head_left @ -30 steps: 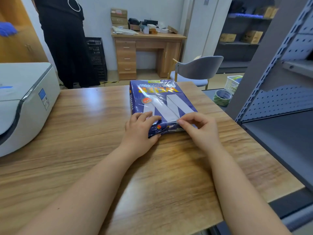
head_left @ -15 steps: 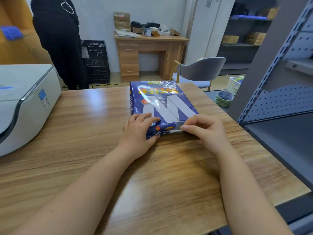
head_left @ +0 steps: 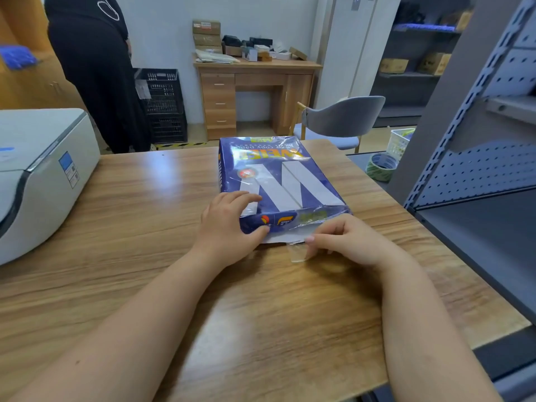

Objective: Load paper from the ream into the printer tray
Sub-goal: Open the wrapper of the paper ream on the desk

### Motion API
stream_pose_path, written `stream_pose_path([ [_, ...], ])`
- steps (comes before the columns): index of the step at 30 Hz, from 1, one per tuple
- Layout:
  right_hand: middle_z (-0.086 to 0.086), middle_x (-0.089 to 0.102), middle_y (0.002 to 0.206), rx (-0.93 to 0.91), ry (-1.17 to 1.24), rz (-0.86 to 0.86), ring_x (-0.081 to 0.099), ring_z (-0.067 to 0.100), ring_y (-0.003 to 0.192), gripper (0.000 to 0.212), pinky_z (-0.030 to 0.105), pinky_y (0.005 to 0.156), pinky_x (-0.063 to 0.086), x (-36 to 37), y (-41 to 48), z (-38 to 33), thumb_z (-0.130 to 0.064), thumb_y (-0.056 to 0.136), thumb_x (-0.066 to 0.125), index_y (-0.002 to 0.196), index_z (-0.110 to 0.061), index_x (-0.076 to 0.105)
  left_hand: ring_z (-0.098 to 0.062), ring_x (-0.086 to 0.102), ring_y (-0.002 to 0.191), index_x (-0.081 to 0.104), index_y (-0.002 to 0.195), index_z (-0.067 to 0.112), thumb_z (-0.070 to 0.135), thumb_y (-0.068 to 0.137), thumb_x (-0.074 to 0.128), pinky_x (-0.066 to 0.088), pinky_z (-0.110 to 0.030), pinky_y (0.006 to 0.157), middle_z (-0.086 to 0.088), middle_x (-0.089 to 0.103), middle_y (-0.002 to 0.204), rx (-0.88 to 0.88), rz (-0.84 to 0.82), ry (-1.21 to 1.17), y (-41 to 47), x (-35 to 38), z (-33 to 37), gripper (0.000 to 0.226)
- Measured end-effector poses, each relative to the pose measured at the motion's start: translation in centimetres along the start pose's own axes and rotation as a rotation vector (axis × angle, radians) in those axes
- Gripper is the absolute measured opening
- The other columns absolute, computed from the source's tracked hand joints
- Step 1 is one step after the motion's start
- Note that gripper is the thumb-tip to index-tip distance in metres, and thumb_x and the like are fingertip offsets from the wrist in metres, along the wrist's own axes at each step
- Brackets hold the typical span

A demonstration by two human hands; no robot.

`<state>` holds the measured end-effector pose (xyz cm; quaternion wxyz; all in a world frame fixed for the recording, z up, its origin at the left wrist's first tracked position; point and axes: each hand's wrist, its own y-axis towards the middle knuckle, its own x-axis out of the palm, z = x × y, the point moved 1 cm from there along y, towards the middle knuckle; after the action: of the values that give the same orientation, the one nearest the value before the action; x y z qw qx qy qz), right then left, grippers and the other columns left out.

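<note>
Wood-grain worktop [head_left: 145, 256] fills the near view, with a storeroom behind it: a small desk [head_left: 255, 91] against the far wall, a grey chair [head_left: 345, 117], a black crate [head_left: 165, 105] and a person in dark clothes [head_left: 92, 71] standing at the far left. Grey metal shelving [head_left: 478, 158] rises at the right, and a roll of tape [head_left: 381, 166] and a white basket [head_left: 401, 142] sit on a lower surface beside it.

On the worktop's left edge stands the printer [head_left: 37, 175], white with a dark seam and a blue label on its side, well apart from the ream [head_left: 278, 181]. The ream lies flat near the middle of the worktop, wrapped in glossy blue with a large white letter on top, its short end toward the person.

The left hand [head_left: 229, 224] rests on the ream's near left corner, fingers spread over the top and thumb pressed against the end face, steadying it. The right hand [head_left: 345, 240] is at the near end just beside the ream, its grip pinched on a clear strip [head_left: 297, 253] that hangs from the wrapper down to the worktop; it looks like tape or a torn bit of film, though the glare makes that hard to settle. At that end the wrapper is lifted, and a white band of paper [head_left: 282, 237] shows beneath the blue edge. Both forearms reach in bare from the bottom of the view.
</note>
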<state>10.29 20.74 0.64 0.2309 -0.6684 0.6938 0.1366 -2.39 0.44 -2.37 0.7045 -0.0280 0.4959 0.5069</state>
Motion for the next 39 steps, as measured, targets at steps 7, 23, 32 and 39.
stream_pose_path([
  [7, 0.01, 0.076, 0.07, -0.05, 0.052, 0.12, 0.07, 0.01, 0.068, 0.013, 0.019, 0.059, 0.049, 0.3, 0.4, -0.2, -0.016, 0.094, 0.06, 0.105, -0.019, 0.067, -0.024, 0.044, 0.121, 0.059, 0.122, 0.035, 0.029, 0.064, 0.075, 0.035, -0.038, 0.093, 0.007, 0.057, 0.131, 0.049, -0.025, 0.092, 0.1, 0.1, 0.4, 0.061],
  [23, -0.012, 0.042, 0.148, -0.393, -0.505, 0.601, 0.02, 0.019, 0.132, 0.014, 0.036, 0.106, 0.011, 0.5, 2.2, 0.7, -0.022, 0.078, 0.078, 0.08, -0.036, 0.077, -0.014, 0.063, 0.075, 0.044, 0.094, 0.03, 0.005, 0.066, 0.064, 0.043, -0.035, 0.072, 0.008, 0.07, 0.091, 0.18, 0.36, -0.171, -0.3, -0.9, 1.6, 0.042],
  [32, -0.004, 0.055, 0.14, -0.306, -0.521, 0.734, 0.035, 0.032, 0.126, 0.023, 0.047, 0.102, 0.025, 1.5, 4.1, 1.1, -0.037, 0.085, 0.059, 0.098, -0.032, 0.077, -0.03, 0.047, 0.11, 0.073, 0.07, 0.029, 0.008, 0.073, 0.048, 0.03, -0.038, 0.086, -0.002, 0.067, 0.119, 0.337, 0.336, 0.107, 0.1, 0.4, 1.1, 0.032],
  [39, -0.004, 0.058, 0.134, -0.282, -0.496, 0.703, 0.036, 0.032, 0.125, 0.028, 0.052, 0.103, 0.029, 1.4, 4.8, 1.4, -0.037, 0.073, 0.078, 0.101, -0.033, 0.076, -0.039, 0.048, 0.116, 0.075, 0.098, 0.034, 0.02, 0.075, 0.06, 0.038, -0.052, 0.091, -0.007, 0.057, 0.136, 0.171, 0.191, 0.169, 0.2, 0.6, 1.0, 0.03],
])
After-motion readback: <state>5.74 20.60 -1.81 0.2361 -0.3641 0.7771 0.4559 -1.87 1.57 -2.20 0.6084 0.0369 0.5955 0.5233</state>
